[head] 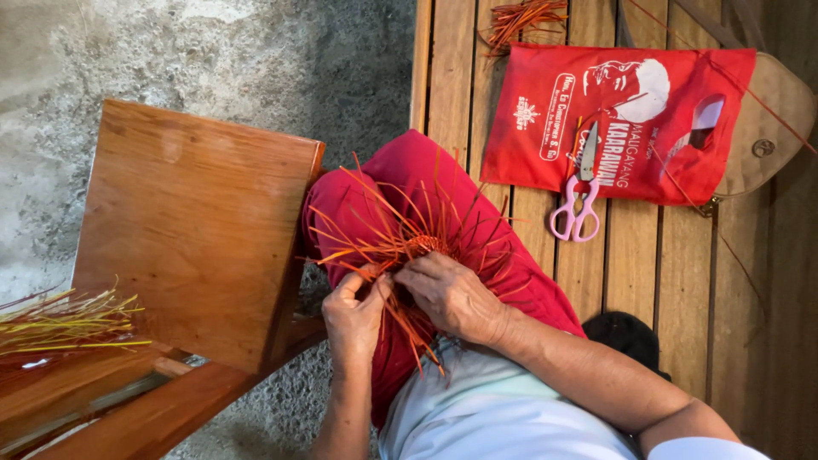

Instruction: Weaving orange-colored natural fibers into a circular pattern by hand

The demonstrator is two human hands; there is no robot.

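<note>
My left hand (pixel 354 311) and my right hand (pixel 452 294) are close together on my lap. Both pinch thin orange strips (pixel 388 247) that stick out all around a small woven bit (pixel 426 245). The woven bit sits on my red trousers (pixel 409 183), just above my fingers. My hands are closed on the strips. Pink scissors (pixel 578 209) lie on a red bag (pixel 618 119), which lies on the wooden floor (pixel 648 281) to my right. A wooden chair (pixel 192 226) stands on my left. Yellow and green strips (pixel 64 324) lie at its far side.
</note>
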